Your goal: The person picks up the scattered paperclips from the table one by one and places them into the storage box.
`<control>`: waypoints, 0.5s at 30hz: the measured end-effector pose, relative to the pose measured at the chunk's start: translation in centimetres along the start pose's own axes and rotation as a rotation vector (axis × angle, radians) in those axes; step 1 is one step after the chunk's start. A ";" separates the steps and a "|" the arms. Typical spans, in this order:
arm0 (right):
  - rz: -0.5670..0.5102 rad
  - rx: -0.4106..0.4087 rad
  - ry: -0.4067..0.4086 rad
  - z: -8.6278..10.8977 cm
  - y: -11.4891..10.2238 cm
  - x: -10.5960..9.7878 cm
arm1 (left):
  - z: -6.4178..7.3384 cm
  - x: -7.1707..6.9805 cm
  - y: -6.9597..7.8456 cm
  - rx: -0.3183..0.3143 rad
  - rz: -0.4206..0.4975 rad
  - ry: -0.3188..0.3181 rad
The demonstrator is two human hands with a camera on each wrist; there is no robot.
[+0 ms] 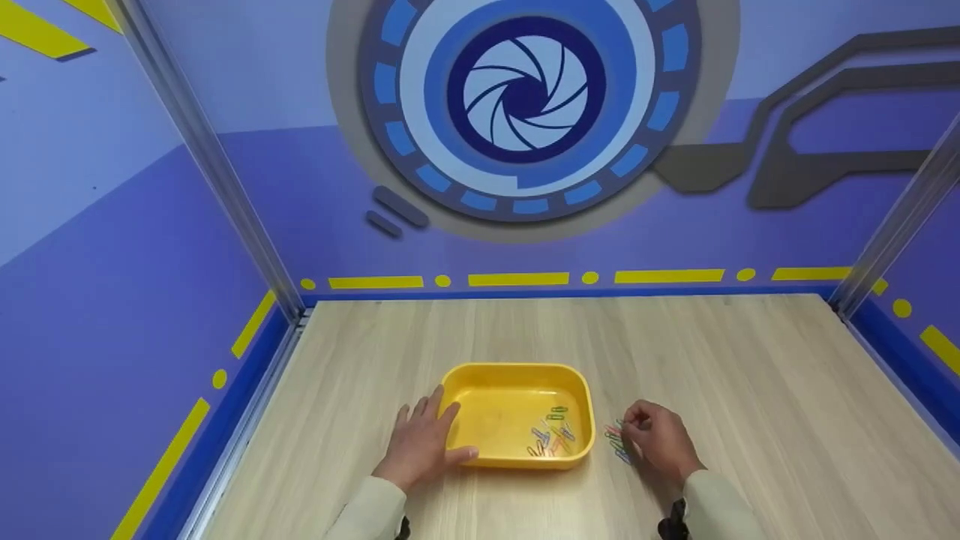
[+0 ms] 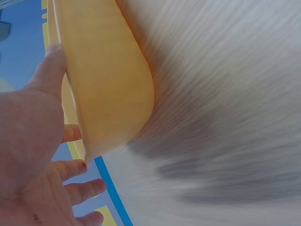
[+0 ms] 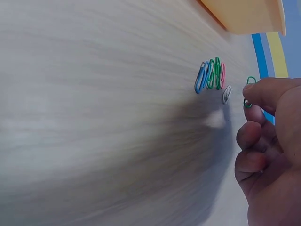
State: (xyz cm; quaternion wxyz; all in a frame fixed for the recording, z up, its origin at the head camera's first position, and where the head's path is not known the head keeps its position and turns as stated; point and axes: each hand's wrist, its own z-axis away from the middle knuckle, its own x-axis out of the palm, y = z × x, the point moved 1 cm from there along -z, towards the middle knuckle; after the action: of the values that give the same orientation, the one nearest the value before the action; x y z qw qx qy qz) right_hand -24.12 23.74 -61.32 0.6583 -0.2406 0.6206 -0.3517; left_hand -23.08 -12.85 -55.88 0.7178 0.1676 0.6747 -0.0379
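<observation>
A shallow yellow plastic tray (image 1: 517, 462) stands on the table, with several colored paper clips (image 1: 556, 414) in its right part. My left hand (image 1: 421, 442) rests on the tray's left end, fingers spread and fairly straight. In the left wrist view its thumb (image 2: 51, 70) touches the rim, and one fingertip reaches over the edge. Right of the tray, my right hand (image 1: 664, 439) pinches a green paper clip (image 3: 249, 81) between thumb and index finger, above the table. Just beside that hand lie loose blue, green, pink and white paper clips (image 3: 211, 75).
The light wood table (image 1: 787, 390) meets a blue-purple back wall (image 1: 525, 259) and printed side panels. Metal posts (image 1: 225, 180) rise at the back corners.
</observation>
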 end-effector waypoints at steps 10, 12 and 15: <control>-0.058 0.043 0.005 0.2 -0.3 0.0 | 0.1 -0.1 0.2 -0.030 0.007 -0.027; -0.066 0.043 0.007 0.3 -0.4 -0.1 | 0.1 -0.1 0.2 -0.029 -0.001 -0.025; -0.075 0.035 0.014 0.3 -0.4 -0.2 | 0.1 0.0 0.2 -0.034 -0.009 -0.028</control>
State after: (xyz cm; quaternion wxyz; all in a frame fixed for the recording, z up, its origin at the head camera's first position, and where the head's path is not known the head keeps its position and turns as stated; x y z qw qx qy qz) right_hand -23.86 23.54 -60.85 0.6445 -0.2498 0.6095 -0.3883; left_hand -22.96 -12.68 -55.83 0.7296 0.1520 0.6660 -0.0319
